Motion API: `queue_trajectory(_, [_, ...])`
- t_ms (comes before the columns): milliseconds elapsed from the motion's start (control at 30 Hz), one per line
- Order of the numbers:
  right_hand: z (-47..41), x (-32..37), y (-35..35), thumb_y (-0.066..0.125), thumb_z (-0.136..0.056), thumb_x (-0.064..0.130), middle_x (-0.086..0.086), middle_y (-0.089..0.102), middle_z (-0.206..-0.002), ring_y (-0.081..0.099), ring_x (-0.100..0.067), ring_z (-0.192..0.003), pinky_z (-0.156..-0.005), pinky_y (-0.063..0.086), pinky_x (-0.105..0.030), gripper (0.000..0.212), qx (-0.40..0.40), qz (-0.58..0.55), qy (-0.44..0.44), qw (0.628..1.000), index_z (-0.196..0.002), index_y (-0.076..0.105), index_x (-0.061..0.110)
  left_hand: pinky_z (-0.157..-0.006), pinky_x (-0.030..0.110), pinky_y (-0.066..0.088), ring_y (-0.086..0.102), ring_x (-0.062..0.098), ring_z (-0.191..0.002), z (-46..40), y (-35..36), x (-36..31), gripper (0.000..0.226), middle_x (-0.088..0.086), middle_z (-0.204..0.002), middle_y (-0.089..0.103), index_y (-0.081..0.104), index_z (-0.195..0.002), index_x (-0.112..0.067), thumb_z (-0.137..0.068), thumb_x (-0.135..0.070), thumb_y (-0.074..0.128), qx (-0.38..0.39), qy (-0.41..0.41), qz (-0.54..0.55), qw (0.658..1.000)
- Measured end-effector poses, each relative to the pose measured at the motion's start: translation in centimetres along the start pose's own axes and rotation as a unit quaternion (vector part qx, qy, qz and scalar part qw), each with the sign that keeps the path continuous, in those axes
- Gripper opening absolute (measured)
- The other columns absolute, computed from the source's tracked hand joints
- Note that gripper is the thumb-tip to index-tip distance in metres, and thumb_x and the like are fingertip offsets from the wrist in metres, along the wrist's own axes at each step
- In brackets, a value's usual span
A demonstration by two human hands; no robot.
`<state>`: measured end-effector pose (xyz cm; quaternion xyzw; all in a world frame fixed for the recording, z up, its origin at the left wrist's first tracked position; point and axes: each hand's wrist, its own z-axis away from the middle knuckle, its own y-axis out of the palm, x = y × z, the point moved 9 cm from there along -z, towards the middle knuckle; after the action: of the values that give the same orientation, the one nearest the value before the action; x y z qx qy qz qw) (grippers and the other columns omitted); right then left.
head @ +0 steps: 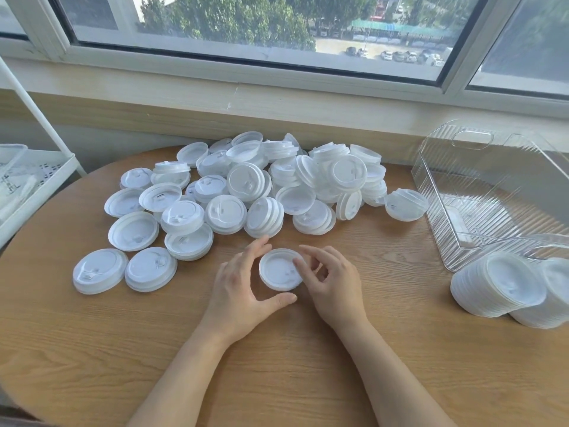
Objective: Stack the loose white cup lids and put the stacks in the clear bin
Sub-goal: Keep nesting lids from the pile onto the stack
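Observation:
A white cup lid (278,270) lies upside down on the wooden table (215,349) between my hands. My left hand (241,291) cups its left side, fingers and thumb spread loosely around the rim. My right hand (331,280) has curled fingertips on the lid's right rim. Behind them spreads a heap of loose white lids (246,192), some in short stacks. The clear ribbed bin (480,198) stands at the right. In front of it lie two stacks of lids on their sides (505,285).
A white wire shelf unit (34,180) stands off the table's left edge. A window sill and wall run behind the table. Bare wood shows in front of my forearms.

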<state>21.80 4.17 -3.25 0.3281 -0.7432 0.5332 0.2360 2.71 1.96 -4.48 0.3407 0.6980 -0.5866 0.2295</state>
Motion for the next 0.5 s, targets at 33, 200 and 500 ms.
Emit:
queue_trajectory(33, [-0.3,-0.1,-0.5,0.070,-0.096,0.048,0.016,0.061,-0.083,0.060,-0.009,-0.070,-0.065,0.050,-0.027,0.025,-0.022,-0.003,-0.001,1.000,-0.115,0.077,0.033,-0.113,0.024,0.027,0.042,-0.012,-0.136,0.0,0.0,0.1,0.106,-0.029,-0.144,0.053,0.032,-0.156,-0.041,-0.068,-0.070,0.083,-0.001,-0.002,-0.002,1.000])
queue_trajectory(200, [-3.5,-0.5,-3.4,0.074,-0.097,0.036,0.015,0.060,-0.084,0.058,-0.006,-0.068,-0.062,0.048,-0.029,0.013,-0.127,0.021,0.014,0.992,-0.107,0.079,0.030,-0.116,0.029,0.031,0.045,-0.002,-0.137,0.0,0.0,0.6,0.106,-0.022,-0.149,0.051,0.033,-0.158,-0.037,-0.070,-0.065,0.085,-0.017,-0.015,-0.004,1.000])
queue_trajectory(500, [-9.5,0.9,-1.8,0.067,-0.100,0.029,0.018,0.053,-0.099,0.052,-0.006,-0.078,-0.064,0.035,-0.026,0.023,-0.023,0.147,-0.007,0.989,-0.121,0.075,0.035,-0.113,0.024,0.026,0.041,-0.009,-0.135,-0.3,-0.1,0.7,0.106,-0.029,-0.143,0.053,0.030,-0.159,-0.037,-0.072,-0.060,0.086,-0.018,-0.024,-0.012,0.999])
